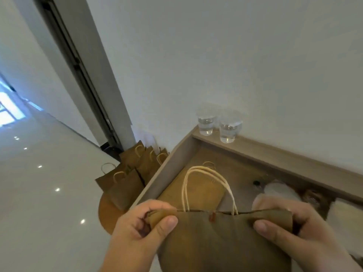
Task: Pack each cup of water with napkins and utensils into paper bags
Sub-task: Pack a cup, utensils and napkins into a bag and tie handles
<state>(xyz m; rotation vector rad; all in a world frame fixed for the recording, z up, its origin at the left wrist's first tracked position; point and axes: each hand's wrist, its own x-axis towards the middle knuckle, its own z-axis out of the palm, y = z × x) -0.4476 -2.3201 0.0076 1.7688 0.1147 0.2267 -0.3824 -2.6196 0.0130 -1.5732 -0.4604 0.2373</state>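
I hold a brown paper bag (220,238) with pale twisted handles at the bottom centre; its mouth is nearly closed. My left hand (137,230) pinches its top left corner and my right hand (290,232) pinches its top right corner. Two clear plastic cups of water (205,124) (228,132) stand side by side on the wooden ledge (275,154) against the wall. A flat brown bag (198,189) lies on the table beyond my hands. White napkins (345,214) lie at the right edge. Blurred pale items (279,190) sit behind my right hand.
Several brown paper bags (127,183) stand on the glossy floor (49,193) left of the table, some on a round wooden board (107,216). A grey door frame (94,79) rises behind them. The table's raised left rim (161,173) separates the bags from the tabletop.
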